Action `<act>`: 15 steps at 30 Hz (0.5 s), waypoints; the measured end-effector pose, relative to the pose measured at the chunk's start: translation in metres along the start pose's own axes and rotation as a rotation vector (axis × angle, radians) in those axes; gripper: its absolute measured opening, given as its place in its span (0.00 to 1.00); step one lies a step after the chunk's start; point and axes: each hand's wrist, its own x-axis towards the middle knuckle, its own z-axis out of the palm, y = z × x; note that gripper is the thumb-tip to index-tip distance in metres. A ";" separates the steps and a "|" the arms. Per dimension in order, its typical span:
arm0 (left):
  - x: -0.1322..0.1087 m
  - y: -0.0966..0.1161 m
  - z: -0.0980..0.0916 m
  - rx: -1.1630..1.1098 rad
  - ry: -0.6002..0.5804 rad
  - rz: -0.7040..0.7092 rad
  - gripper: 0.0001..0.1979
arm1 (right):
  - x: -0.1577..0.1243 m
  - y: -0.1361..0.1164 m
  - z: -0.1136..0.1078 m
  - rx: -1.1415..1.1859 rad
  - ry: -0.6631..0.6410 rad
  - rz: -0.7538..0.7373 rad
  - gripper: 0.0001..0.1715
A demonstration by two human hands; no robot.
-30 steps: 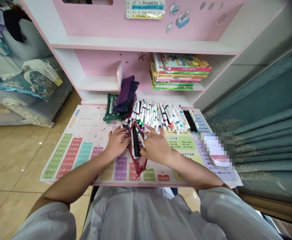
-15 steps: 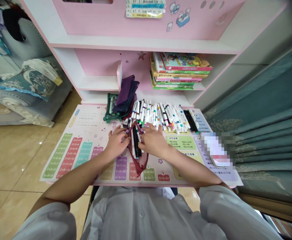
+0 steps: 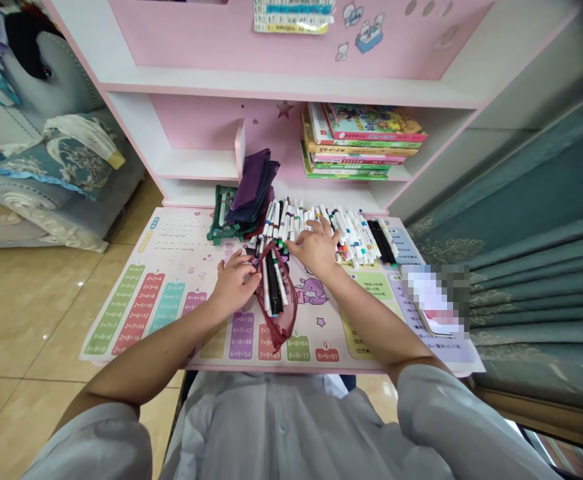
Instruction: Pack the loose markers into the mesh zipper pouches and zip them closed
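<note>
A red mesh pouch point(image 3: 276, 307) lies on the pink multiplication desk mat point(image 3: 171, 240), with black and white markers inside it. My left hand point(image 3: 234, 283) grips the pouch's upper left rim. My right hand point(image 3: 316, 247) rests with spread fingers on the lower ends of a row of loose felt-tip markers point(image 3: 316, 227), away from the pouch. Behind the pouch stand a stack of dark purple pouches point(image 3: 251, 190) and a green marker case point(image 3: 222, 213). The far end of the pouch's opening is partly hidden by my left fingers.
Pink-and-white shelves stand directly behind the mat, holding a stack of children's books point(image 3: 364, 140). A blurred flat item point(image 3: 434, 300) lies at the mat's right corner. A teal curtain hangs to the right; a sofa and tiled floor lie to the left.
My right hand has moved off the pouch, forward and to the right, onto the marker row. The pouch and its markers now show more fully. My left hand stays at the rim.
</note>
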 end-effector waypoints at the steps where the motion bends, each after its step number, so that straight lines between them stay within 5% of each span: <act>1: 0.000 0.000 0.000 0.000 0.001 0.000 0.09 | 0.000 0.000 -0.001 0.004 0.002 0.004 0.17; 15: 0.001 0.002 0.001 0.000 -0.001 -0.020 0.08 | 0.004 0.000 -0.005 0.018 -0.076 0.062 0.18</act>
